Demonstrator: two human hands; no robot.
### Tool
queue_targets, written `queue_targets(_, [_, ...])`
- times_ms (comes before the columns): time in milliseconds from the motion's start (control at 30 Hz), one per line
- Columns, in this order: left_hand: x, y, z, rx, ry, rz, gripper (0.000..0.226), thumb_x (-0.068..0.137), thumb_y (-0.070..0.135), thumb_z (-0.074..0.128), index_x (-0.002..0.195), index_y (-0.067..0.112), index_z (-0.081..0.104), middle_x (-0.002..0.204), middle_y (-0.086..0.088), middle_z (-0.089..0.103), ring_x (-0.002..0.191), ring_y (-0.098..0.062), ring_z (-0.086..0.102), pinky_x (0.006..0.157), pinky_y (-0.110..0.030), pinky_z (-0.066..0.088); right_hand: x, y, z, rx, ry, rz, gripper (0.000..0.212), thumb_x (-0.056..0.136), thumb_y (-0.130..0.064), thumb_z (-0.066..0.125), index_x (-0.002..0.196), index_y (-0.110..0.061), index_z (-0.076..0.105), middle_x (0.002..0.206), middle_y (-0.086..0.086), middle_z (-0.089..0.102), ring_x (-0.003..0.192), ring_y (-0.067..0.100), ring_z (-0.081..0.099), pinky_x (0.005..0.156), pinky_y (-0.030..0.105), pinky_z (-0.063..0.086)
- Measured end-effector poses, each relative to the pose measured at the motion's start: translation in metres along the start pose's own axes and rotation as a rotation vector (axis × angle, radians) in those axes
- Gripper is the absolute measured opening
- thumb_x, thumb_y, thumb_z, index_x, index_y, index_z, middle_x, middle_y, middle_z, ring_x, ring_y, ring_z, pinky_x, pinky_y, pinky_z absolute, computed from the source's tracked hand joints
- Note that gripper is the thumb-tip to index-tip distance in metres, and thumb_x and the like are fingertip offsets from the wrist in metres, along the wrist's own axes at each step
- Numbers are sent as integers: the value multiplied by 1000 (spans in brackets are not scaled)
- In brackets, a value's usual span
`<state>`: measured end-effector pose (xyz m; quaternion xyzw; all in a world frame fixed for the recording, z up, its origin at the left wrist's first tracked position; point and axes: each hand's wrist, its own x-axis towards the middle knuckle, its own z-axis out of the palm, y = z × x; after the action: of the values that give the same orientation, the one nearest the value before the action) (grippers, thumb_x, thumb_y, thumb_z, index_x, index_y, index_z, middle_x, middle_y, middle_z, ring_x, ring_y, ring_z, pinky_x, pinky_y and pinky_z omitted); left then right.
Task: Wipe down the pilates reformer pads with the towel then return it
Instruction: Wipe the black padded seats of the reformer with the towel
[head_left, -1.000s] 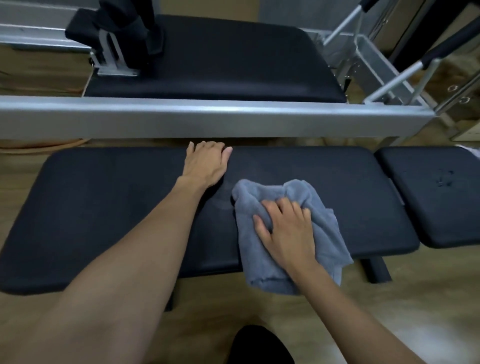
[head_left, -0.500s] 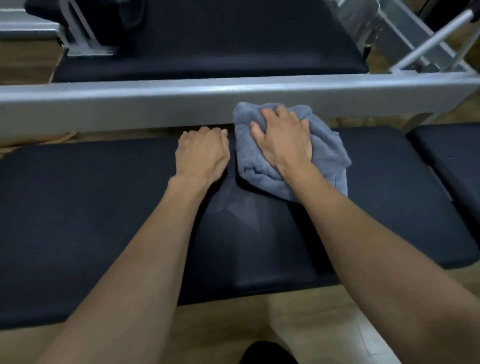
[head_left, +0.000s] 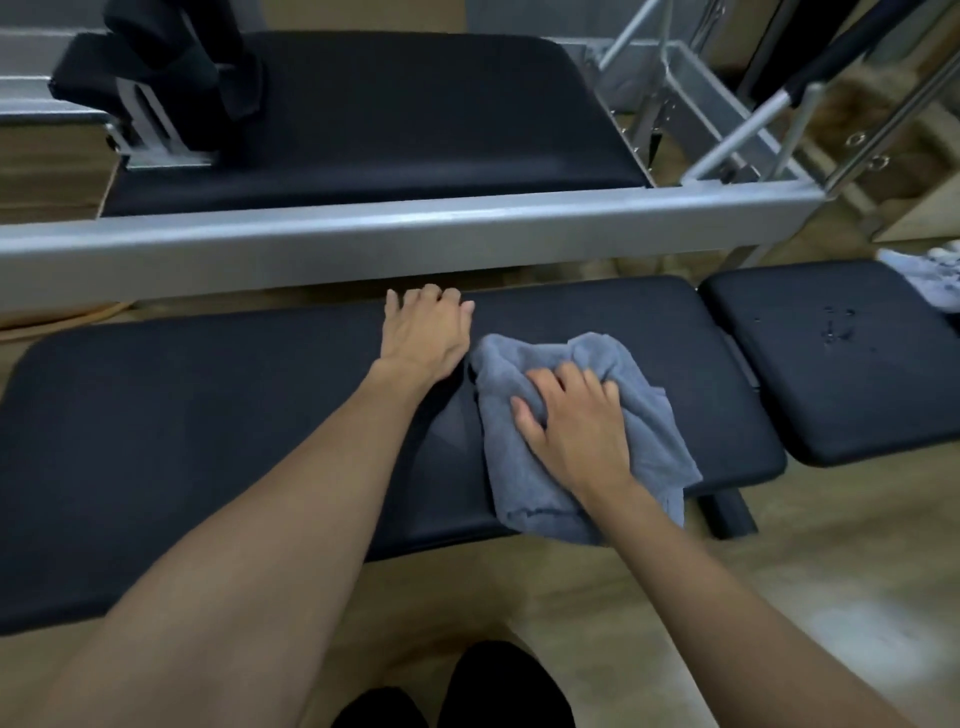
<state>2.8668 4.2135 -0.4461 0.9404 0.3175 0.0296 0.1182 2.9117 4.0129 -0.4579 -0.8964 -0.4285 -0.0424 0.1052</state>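
A long black pad (head_left: 208, 431) stretches across the middle of the head view. A crumpled grey towel (head_left: 649, 410) lies on its right part, hanging a little over the near edge. My right hand (head_left: 576, 421) presses on the towel with its fingers bunching the cloth. My left hand (head_left: 426, 338) rests flat on the pad just left of the towel, fingers at the far edge. A smaller black pad (head_left: 841, 364) sits to the right with a few wet spots on it. A third black pad (head_left: 415, 119) lies beyond the metal rail.
A silver frame rail (head_left: 363, 234) runs across behind the long pad. Metal bars and a foot bar (head_left: 753, 119) stand at the back right. A black shoulder rest (head_left: 171, 67) is at the back left. A white cloth (head_left: 930, 280) lies at the right edge. Wooden floor (head_left: 779, 582) is near me.
My right hand has pulled the towel back from the pad's far edge toward the near edge. My left hand has stayed on the pad.
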Motion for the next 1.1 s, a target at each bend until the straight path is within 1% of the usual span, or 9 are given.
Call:
queue_targets(167, [13, 35, 14, -32, -20, 115, 48, 104, 37, 25, 129, 12, 57, 134, -13, 56, 125, -34, 48, 114, -51, 24, -33, 23, -6, 4, 39, 75, 43, 92, -50, 38, 107, -19, 64, 94, 4, 62, 87, 28, 57, 82, 47, 43])
queue_targets(267, [29, 27, 23, -37, 38, 118, 48, 104, 38, 25, 127, 12, 58, 131, -13, 57, 119, -33, 51, 104, -46, 32, -21, 25, -1, -5, 89, 104, 39, 92, -49, 40, 103, -19, 63, 92, 4, 61, 84, 26, 57, 79, 47, 45])
queue_targets(400, [52, 8, 39, -38, 85, 81, 50, 104, 38, 22, 113, 10, 63, 117, -16, 64, 106, -37, 56, 93, -45, 34, 38, 30, 16, -41, 149, 125, 30, 94, -45, 42, 99, -19, 58, 93, 6, 60, 86, 26, 56, 76, 45, 41])
queue_targets(500, [59, 9, 45, -20, 93, 70, 50, 104, 38, 22, 104, 10, 63, 110, -16, 66, 101, -37, 58, 90, -46, 35, 104, 37, 32, -64, 164, 106, 33, 95, -44, 41, 101, -16, 58, 97, 10, 60, 91, 31, 55, 76, 46, 39])
queue_targets(567, [60, 12, 43, 12, 82, 45, 50, 105, 38, 20, 101, 11, 63, 109, -15, 67, 100, -36, 58, 91, -45, 35, 147, 40, 41, -73, 167, 76, 36, 96, -44, 39, 104, -15, 58, 103, 13, 61, 95, 34, 56, 77, 46, 39])
queue_targets(700, [48, 23, 34, 12, 47, 5, 48, 104, 36, 19, 105, 13, 62, 116, -13, 66, 109, -35, 58, 103, -46, 32, 186, 43, 40, -70, 81, 54, 40, 97, -44, 35, 112, -16, 59, 113, 13, 63, 102, 34, 56, 85, 46, 37])
queue_targets(867, [38, 45, 23, -57, 24, -26, 45, 104, 33, 21, 107, 13, 61, 119, -14, 64, 111, -36, 56, 103, -49, 35, 114, 61, 19, 13, 81, 11, 32, 95, -42, 42, 104, -16, 59, 100, 10, 60, 94, 30, 56, 83, 45, 38])
queue_targets(967, [35, 68, 28, -71, 13, -3, 44, 104, 32, 23, 117, 14, 61, 129, -10, 60, 122, -31, 51, 111, -53, 27, 50, 88, 1, 27, 60, 24, 27, 92, -42, 46, 102, -20, 59, 96, 5, 60, 90, 26, 57, 82, 45, 42])
queue_targets(1100, [35, 100, 37, -80, -15, 25, 45, 104, 35, 25, 131, 15, 55, 142, -10, 51, 135, -31, 39, 117, -55, 17, -20, 119, -13, -2, 71, 81, 32, 92, -48, 45, 104, -22, 58, 91, 3, 59, 83, 26, 57, 77, 45, 44])
